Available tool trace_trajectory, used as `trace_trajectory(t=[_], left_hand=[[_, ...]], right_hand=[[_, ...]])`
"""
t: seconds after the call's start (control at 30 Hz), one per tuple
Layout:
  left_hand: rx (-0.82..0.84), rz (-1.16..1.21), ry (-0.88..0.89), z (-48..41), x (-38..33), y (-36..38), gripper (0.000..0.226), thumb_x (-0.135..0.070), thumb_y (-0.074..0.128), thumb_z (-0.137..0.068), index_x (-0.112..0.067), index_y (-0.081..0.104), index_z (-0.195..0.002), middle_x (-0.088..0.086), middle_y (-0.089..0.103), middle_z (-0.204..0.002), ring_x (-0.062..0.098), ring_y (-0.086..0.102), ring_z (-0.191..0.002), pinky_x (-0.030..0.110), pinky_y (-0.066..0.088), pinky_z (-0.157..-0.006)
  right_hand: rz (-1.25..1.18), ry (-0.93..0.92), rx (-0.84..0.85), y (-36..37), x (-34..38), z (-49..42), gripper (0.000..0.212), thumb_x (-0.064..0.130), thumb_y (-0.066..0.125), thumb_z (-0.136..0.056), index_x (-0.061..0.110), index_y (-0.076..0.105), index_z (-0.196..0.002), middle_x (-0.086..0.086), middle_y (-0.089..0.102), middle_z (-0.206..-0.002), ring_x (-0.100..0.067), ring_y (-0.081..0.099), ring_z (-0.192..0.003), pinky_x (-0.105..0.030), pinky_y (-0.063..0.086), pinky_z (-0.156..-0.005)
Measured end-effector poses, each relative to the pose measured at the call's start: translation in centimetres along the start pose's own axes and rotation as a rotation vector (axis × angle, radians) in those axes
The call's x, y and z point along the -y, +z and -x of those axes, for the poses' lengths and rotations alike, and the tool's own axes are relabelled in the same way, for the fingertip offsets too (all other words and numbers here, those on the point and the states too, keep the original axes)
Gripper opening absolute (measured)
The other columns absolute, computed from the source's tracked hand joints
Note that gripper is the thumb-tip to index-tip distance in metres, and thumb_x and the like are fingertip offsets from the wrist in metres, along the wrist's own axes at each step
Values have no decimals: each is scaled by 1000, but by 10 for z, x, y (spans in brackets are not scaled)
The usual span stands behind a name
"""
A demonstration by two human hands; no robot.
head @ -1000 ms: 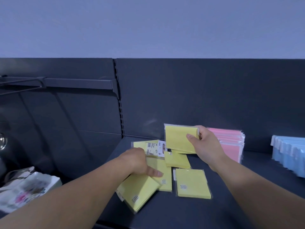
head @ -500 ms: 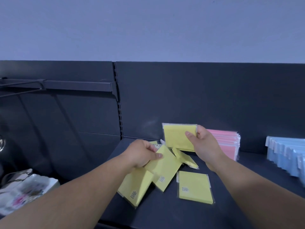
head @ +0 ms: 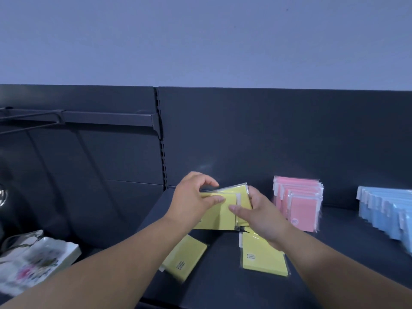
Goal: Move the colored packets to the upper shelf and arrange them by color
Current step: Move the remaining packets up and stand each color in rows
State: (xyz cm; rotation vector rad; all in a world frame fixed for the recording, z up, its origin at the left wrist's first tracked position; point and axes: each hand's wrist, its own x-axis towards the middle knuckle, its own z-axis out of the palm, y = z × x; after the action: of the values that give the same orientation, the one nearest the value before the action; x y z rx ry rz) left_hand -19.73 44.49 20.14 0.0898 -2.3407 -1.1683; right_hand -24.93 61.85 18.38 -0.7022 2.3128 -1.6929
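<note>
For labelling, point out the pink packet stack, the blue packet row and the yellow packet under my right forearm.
pink packet stack [head: 304,210]: head view, front packet's face.
blue packet row [head: 383,219]: head view, a middle packet's face.
yellow packet [head: 267,262]: head view, face right of the printed dots.

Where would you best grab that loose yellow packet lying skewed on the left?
Probably its near-left corner, coming from the front: the yellow packet lies flat and skewed on the shelf, that corner pointing toward the person, nothing lying on it. A thumb-and-finger pinch there should lift it.
</note>
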Motion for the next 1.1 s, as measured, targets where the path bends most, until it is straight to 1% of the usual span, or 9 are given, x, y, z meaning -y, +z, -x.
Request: trace_trajectory(t=[0.1,0.2,0.33,0.6,0.7,0.77,0.9,0.97,1.1], left_hand=[[-54,44,-102,1,6,-5,67,-32,84,-70,-33,47,-126,-19,38,-127,-2,35,-118,2,32,-76],[23,162,-247,4,13,-8,83,-36,85,-67,-29,39,-136,-14,41,-134,5,40,-120,17,43,-80],[98,137,-288,13,22,-2,78,-42,85,-66,-31,43,-132,-15,47,-127,8,47,-118,37,49,-97],[47,135,-230,11,26,-4,61,-33,86,-66,-38,50,-115,-17,50,-106,5,55,-98,38,54,-86],[119,3,-222,11,30,-7,45,-41,82,-70,-36,53,-105,-17,52,-104,3,56,-92,25,54,-75],[128,9,-222,7,28,-13,41,-43,74,-78,-32,54,-111,-15,53,-105,2,55,-90,11,48,-63],[-5,-45,-272,-9,38,-30,45,-46,53,-93,-22,51,-130,-8,58,-122,8,54,-108,22,42,-91],[46,-173,-319,-16,53,-35,43,-41,51,-95,-21,50,-134,-4,55,-132,13,52,-119,27,39,-100],[212,-348,-358,-23,70,-35,49,-36,51,-97,-20,42,-142,2,46,-145,21,46,-130,26,37,-101]], right_hand=[[-79,-6,18,8,-3,0,25,28,64,-91,34,56,-114,13,69,-111,-9,61,-111,-38,46,-102],[-7,6,62,11,-4,-1,26,28,67,-90,33,53,-112,11,68,-102,-8,63,-99,-28,50,-90],[244,-16,37,12,0,-1,37,27,79,-78,29,51,-102,6,60,-84,-7,54,-68,-20,48,-60],[376,-59,20,17,5,-3,31,24,72,-86,25,49,-105,6,57,-79,1,54,-52,-10,41,-49],[437,-44,43,17,3,-4,32,27,72,-86,29,48,-107,3,60,-83,-6,58,-61,-15,45,-55],[442,-34,30,14,4,-7,27,27,71,-86,30,51,-104,-2,63,-86,-13,60,-68,-23,49,-61],[322,0,-115,-2,12,-15,22,24,68,-89,26,55,-106,-6,67,-91,-14,60,-67,-20,46,-52],[295,6,-208,-10,14,-20,23,25,67,-91,25,53,-109,-2,64,-82,-14,58,-64,-23,43,-53],[323,24,-294,-11,12,-28,23,26,62,-94,27,49,-113,3,56,-73,-12,55,-61,-25,41,-51]])
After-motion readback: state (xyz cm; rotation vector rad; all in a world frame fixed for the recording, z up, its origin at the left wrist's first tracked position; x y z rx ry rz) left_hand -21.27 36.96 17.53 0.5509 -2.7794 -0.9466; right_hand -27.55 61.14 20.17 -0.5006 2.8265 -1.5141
